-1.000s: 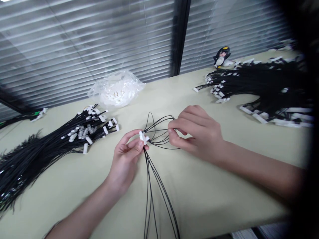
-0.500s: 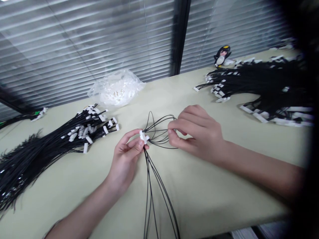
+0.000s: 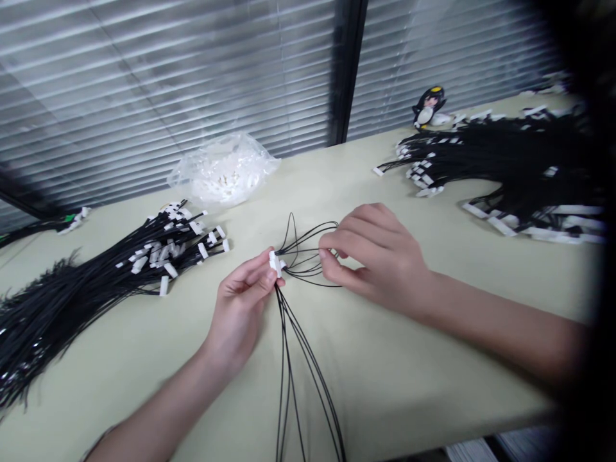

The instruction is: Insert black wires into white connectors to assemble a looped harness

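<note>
Between the thumb and fingers of my left hand (image 3: 240,301) is a white plastic connector (image 3: 275,264). Thin black wires (image 3: 310,369) run down from it toward the front edge, and more loop out of its right side. At those loops, my right hand (image 3: 380,256) has its thumb and forefinger pinched together on a black wire (image 3: 308,250). Its other fingers are curled, and the wire's end is hidden behind them.
A bundle of black wires (image 3: 91,282) with white connectors lies at left. Behind stands a clear plastic bag (image 3: 226,170) of small white parts. A larger wire pile (image 3: 510,151) and a penguin figurine (image 3: 428,109) are at back right, before window blinds (image 3: 192,77).
My right hand has shifted very slightly left, toward the connector, still pinching. My left hand keeps its hold on the connector, and the rest looks the same.
</note>
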Demonstrator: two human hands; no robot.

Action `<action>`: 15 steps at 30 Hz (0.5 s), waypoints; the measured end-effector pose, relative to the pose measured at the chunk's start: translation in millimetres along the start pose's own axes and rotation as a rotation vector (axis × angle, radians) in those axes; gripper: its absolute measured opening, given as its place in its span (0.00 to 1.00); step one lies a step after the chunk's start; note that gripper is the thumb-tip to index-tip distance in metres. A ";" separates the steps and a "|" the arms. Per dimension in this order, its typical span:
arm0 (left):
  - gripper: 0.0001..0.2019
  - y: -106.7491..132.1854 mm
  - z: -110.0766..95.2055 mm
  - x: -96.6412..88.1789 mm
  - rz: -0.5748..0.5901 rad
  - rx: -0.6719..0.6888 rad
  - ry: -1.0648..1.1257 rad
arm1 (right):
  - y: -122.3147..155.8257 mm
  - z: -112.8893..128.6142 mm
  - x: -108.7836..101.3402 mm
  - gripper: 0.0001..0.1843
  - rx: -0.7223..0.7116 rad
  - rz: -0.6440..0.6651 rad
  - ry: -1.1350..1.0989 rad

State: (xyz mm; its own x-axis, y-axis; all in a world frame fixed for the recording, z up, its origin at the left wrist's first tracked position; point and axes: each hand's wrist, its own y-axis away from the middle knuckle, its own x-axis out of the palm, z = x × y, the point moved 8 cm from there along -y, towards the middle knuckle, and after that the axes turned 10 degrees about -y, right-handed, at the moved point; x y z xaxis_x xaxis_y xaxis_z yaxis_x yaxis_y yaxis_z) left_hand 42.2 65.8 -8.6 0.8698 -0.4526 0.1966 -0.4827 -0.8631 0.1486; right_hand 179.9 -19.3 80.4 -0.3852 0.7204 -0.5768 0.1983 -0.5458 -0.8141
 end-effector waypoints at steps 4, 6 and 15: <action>0.14 1.4 -1.4 0.6 -0.005 0.030 -0.071 | 0.5 5.6 5.9 0.06 0.005 0.086 -0.023; 0.14 3.0 -3.7 3.3 0.015 0.071 -0.142 | 1.0 10.5 7.6 0.05 -0.001 0.111 -0.048; 0.13 12.9 -16.8 6.9 0.009 0.285 -0.371 | 5.6 19.1 6.0 0.05 -0.032 0.123 -0.117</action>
State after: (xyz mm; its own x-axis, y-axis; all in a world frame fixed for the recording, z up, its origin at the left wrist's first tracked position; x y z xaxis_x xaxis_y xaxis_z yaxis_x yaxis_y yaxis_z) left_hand 40.2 55.2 11.0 0.8687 -0.4650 -0.1708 -0.4880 -0.8625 -0.1339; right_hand 161.5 -26.2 73.7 -0.4580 0.5929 -0.6623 0.2787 -0.6117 -0.7404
